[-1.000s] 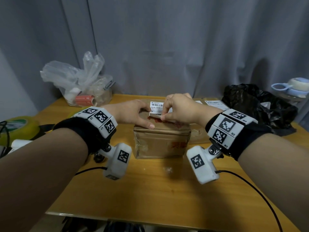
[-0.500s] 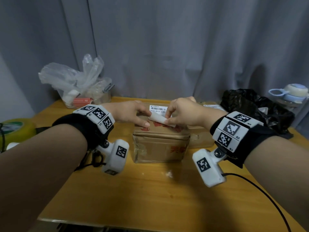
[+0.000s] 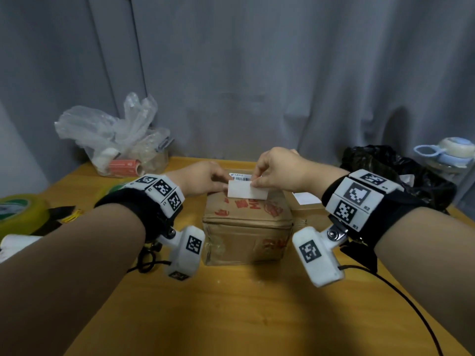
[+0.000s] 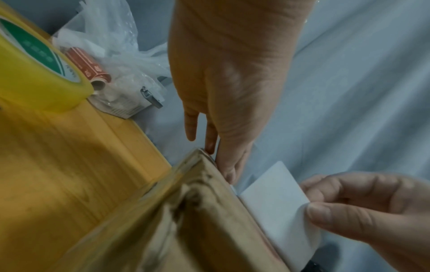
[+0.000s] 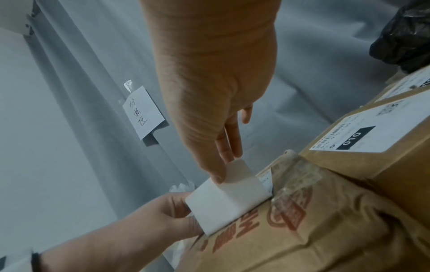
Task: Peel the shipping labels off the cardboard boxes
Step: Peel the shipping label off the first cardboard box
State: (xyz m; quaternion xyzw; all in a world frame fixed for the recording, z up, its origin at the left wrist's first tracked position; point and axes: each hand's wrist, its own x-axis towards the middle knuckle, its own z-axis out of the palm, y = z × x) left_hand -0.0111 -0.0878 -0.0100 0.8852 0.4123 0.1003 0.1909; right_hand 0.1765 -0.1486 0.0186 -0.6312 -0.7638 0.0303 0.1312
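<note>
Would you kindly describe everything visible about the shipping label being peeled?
The shipping label is white paper, its blank underside folded up toward the camera, a barcode strip still stuck at the far edge of the taped cardboard box. The right hand pinches its lifted edge; the left hand touches its left end.

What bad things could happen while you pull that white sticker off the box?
The label is only half lifted; its barcoded end remains stuck, so it might tear where the right hand pinches it. The left hand only rests at the box's edge, so a hard pull could make the box slide. The peeled part is folded back and could stick to itself.
</note>
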